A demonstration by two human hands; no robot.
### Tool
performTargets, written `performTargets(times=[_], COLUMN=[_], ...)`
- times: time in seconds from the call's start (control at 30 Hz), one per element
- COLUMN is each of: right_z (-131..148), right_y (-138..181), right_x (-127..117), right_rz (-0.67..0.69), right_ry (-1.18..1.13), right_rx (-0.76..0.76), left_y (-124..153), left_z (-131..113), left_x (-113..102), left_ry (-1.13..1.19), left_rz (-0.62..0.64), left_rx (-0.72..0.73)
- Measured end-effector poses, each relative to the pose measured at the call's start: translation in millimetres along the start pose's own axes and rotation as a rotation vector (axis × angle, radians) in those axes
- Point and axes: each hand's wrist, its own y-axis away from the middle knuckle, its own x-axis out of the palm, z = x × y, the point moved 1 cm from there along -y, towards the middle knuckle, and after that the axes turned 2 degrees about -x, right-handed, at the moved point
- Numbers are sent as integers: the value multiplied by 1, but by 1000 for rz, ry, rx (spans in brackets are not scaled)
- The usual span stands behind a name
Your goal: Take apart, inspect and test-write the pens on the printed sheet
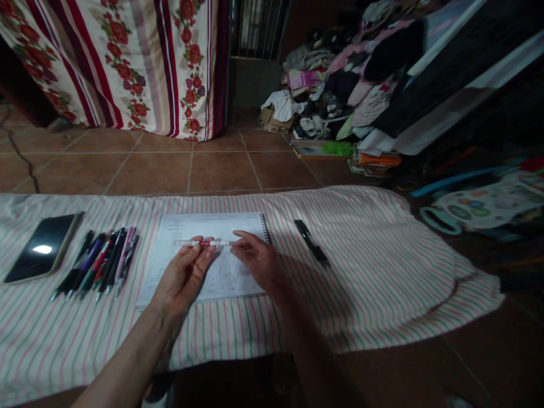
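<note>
A slim white-and-red pen (219, 243) lies level above the open notebook. My left hand (187, 269) is closed around its left and middle part, with thumb and fingertips pinching the red section. At the pen's right end, my right hand (257, 258) has its thumb and fingers drawn together, while one finger stretches out above. Below both hands is the spiral notebook (238, 277), its page covered with faint writing or scribbles. To the right, apart from my hands, a black pen (312, 243) rests on the striped cloth.
Several pens (102, 260) lie side by side left of the notebook. Beyond them is a dark-screened phone (42, 246). A striped cloth (374, 272) covers the low surface. Across the tiled floor hang a floral curtain (140, 68) and a heap of clothes (340, 79).
</note>
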Motion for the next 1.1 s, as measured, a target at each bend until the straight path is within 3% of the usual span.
performTargets(times=[0.23,0.73,0.8,0.9,1.1], right_z=[9,1,-4,-12,-29], right_y=[3,0,-2,-3,2], right_x=[6,5,-3,-20,-39], right_rz=[-14,-3,-83,-210,-171], right_ry=[11,5,80,367,649], right_rx=[50,52,54,44,113], left_y=[-3,-1,-3,-5,-6], left_z=[7,7,3,-4,-11], left_x=[-4,0,-2,-7,-11], left_ry=[-69,-97,-69,-35,-62], left_rz=[58,-74,-104,-127,-124], left_rx=[18,75,72,64,61])
